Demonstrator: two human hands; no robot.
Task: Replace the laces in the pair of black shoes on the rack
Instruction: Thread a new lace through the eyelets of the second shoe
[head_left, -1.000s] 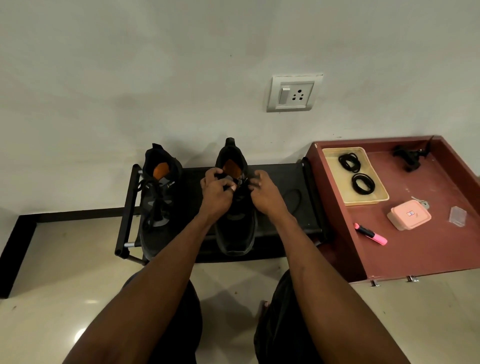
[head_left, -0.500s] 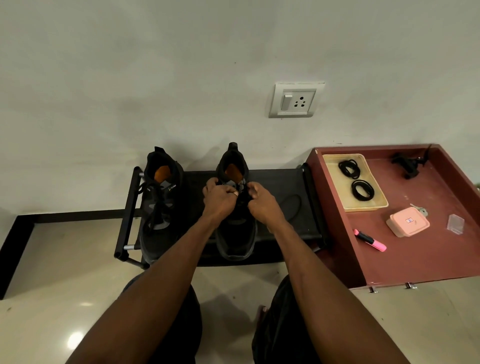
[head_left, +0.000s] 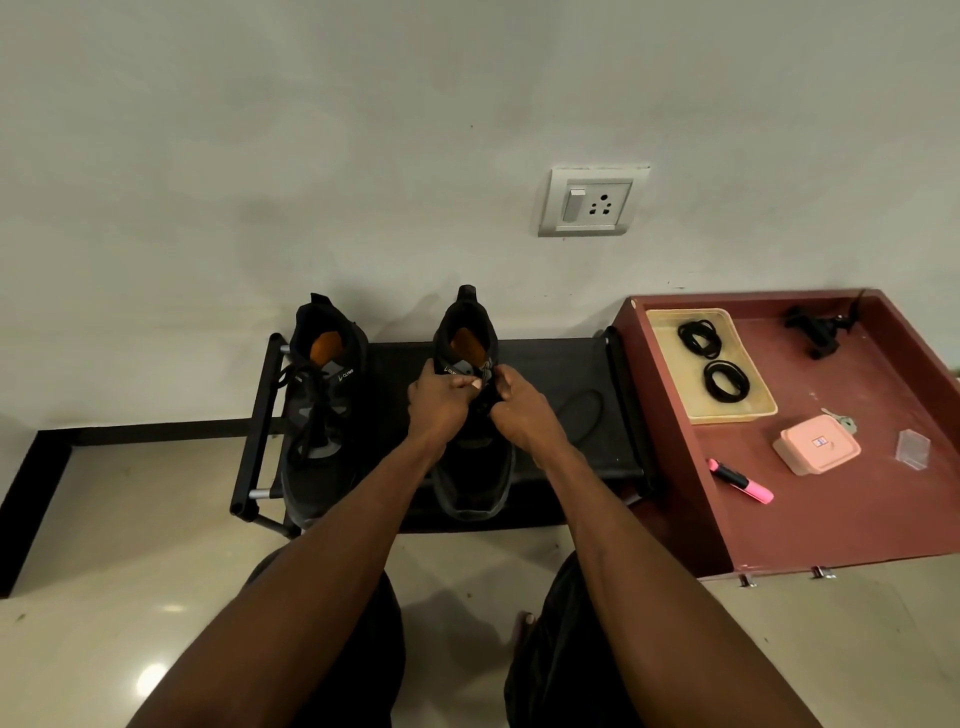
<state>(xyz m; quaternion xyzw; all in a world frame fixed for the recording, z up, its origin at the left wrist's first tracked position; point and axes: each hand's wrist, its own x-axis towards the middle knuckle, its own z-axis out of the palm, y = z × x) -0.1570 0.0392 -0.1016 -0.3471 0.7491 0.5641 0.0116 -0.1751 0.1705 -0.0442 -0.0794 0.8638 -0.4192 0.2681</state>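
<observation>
Rack (head_left: 550, 364), shoe (head_left: 475, 483) under both hands' grip (head_left: 470, 397)

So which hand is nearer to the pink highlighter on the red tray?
Right. The right hand is at the laces of the right shoe, on the side toward the pink highlighter. The left hand sits across the shoe, farther away.

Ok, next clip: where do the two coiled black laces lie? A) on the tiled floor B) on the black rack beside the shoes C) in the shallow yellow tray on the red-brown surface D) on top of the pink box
C: both coiled black laces sit inside the shallow yellow tray, which rests on the red-brown surface, apart from the small pink box.
</observation>
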